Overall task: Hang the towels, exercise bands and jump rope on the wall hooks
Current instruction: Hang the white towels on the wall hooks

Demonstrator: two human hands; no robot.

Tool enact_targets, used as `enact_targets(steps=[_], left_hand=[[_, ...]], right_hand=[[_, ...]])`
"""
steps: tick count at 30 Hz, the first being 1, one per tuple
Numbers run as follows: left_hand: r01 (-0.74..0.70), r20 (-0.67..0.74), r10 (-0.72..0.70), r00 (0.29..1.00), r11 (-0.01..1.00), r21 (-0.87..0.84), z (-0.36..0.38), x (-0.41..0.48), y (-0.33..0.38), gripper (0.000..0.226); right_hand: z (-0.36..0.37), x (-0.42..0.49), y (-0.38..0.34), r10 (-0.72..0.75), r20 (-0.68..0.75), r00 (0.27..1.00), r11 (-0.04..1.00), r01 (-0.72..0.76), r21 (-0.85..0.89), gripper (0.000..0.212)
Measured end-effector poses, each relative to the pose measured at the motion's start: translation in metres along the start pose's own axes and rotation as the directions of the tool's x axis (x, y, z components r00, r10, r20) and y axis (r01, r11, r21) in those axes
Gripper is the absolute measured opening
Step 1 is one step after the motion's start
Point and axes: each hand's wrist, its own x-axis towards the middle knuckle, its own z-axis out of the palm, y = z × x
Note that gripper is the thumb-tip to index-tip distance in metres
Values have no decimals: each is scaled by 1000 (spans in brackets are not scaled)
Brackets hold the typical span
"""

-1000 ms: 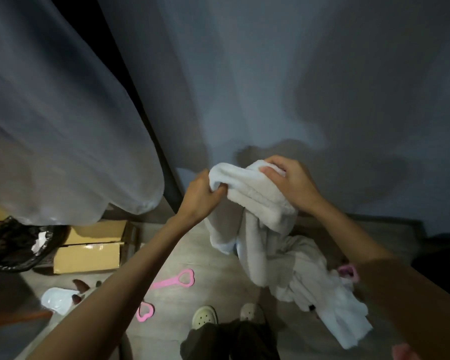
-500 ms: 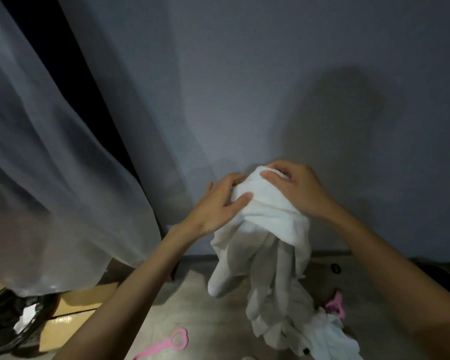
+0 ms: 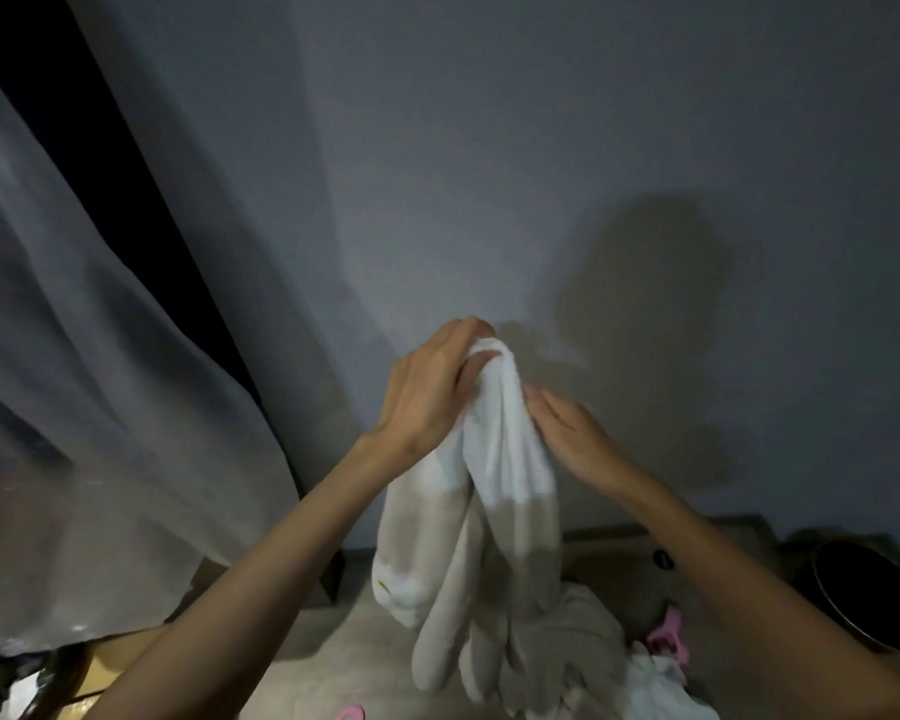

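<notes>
Sheer curtain (image 3: 100, 407): far left, hanging toward the floor, well apart from the work. Left hand (image 3: 427, 392): raised before the grey wall (image 3: 489, 148), fingers curled over and clenching the bunched top of the white towel (image 3: 500, 459); it is the higher hand and, by the look of it, the one bearing the load. White towel: long axis upright, gathered to a narrow head in that grip close to the wall, its folds dropping straight down between the two forearms. Right hand (image 3: 567, 433): lower, just right of the towel, fingers laid along its right flank below the head; any thumb behind is hidden, so grasp cannot be told. Wall hook: none in view, so judged to lie outside the frame; the coming move likely turns on the left hand carrying the towel head to it. Pink handle (image 3: 668, 634) and second white cloth (image 3: 661, 683): on the floor, lower right.
</notes>
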Motion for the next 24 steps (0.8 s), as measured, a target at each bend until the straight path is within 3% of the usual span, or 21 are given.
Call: enact_targets(steps=[4, 9, 12, 15, 20, 24], left_hand=[[-30, -69, 29, 997, 999, -14, -12, 20, 3, 15], [49, -51, -47, 998, 998, 31, -35, 40, -19, 20], [35, 13, -36, 999, 997, 64, -52, 37, -38, 22], [72, 52, -71, 996, 997, -17, -68, 32, -48, 27], [106, 84, -88, 993, 965, -239, -83, 34, -36, 22], [41, -7, -44, 999, 968, -248, -84, 54, -7, 16]], right_hand=[[5, -2, 9, -14, 60, 998, 1000, 15, -3, 22], [-22, 23, -14, -66, -230, 971, 998, 65, -15, 30], [-38, 38, -52, -213, -326, 921, 977, 200, -75, 29], [-43, 43, -92, -354, -307, 883, 935, 324, -145, 33], [-34, 56, -121, -412, -237, 880, 910, 383, -160, 34], [-25, 57, -138, -490, -143, 860, 866, 461, -195, 30]])
